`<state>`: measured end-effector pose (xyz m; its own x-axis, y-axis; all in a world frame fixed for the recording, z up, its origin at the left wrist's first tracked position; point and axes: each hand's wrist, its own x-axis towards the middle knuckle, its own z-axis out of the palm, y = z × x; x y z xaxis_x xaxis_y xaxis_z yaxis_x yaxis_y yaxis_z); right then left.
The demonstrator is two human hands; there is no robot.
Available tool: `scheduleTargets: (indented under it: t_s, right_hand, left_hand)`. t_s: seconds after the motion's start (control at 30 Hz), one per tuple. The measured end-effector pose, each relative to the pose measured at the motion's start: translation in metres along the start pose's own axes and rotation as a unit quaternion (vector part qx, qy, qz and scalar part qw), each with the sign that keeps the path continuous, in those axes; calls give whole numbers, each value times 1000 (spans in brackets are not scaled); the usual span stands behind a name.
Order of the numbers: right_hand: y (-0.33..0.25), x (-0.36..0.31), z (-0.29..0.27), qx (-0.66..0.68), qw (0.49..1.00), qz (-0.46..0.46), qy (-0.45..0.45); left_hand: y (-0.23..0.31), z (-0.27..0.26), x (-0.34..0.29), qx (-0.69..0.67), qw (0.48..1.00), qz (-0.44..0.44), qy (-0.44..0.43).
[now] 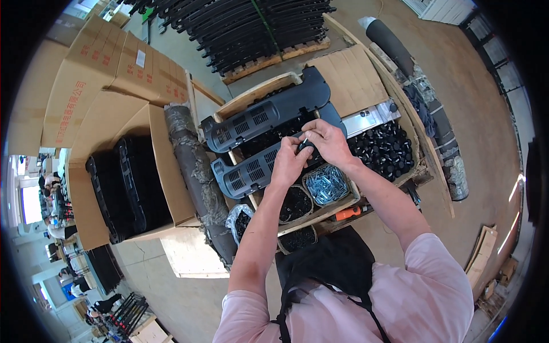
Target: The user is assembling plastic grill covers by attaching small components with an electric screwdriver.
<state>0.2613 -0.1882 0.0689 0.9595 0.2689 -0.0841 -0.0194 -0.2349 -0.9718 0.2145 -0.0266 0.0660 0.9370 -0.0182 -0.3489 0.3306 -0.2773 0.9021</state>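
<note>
One small dark part [307, 145] is between the two hands, above the workbench [320, 216], inward of its near edge. Judged light and stiff, possibly slippery; take hold at its sides. Left hand [290, 163]: thumb and index finger clamped on the part. Right hand [329, 143]: fingers bent close against it; whether they grip it cannot be told.
</note>
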Motion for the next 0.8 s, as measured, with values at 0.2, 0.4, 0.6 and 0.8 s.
scheduleTargets:
  t_s: [0.2, 0.4, 0.6, 0.8]
  right_hand:
    - [9, -3, -27, -14, 1000, 0, 7]
    - [12, 14, -46, -125, 990, 49, -48]
    - [43, 40, -53, -49, 992, 61, -101]
    - [30, 60, -52, -129, 985, 59, -94]
  left_hand:
    - [6, 18, 8, -29, 1000, -2, -2]
    - [2, 20, 22, 9, 999, 26, 37]
    - [14, 18, 45, 95, 994, 39, 20]
    - [4, 7, 63, 103, 993, 61, 6]
